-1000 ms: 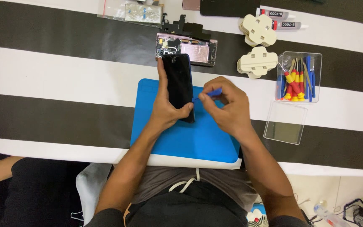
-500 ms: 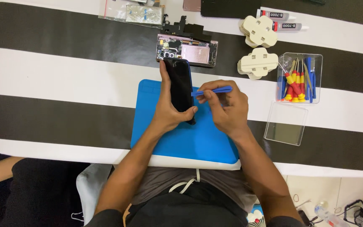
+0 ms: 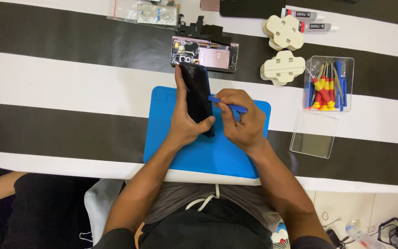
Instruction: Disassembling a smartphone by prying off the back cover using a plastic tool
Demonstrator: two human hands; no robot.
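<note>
Left hand (image 3: pixel 186 124) grips black phone (image 3: pixel 198 94); right hand (image 3: pixel 242 122) pinches blue pry tool (image 3: pixel 226 105). Clear box (image 3: pixel 327 83), frame right, holds red-yellow screwdrivers (image 3: pixel 322 90).

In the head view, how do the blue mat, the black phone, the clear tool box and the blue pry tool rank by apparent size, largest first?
1. blue mat, clearly largest, though partly covered by the hands.
2. clear tool box and black phone: too alike to rank; the phone is tilted, partly hidden and held nearer the camera.
3. blue pry tool, smallest.

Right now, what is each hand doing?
Left hand: closed around a black phone, held on edge.
Right hand: gripping a blue pry tool against the phone's side.
</note>
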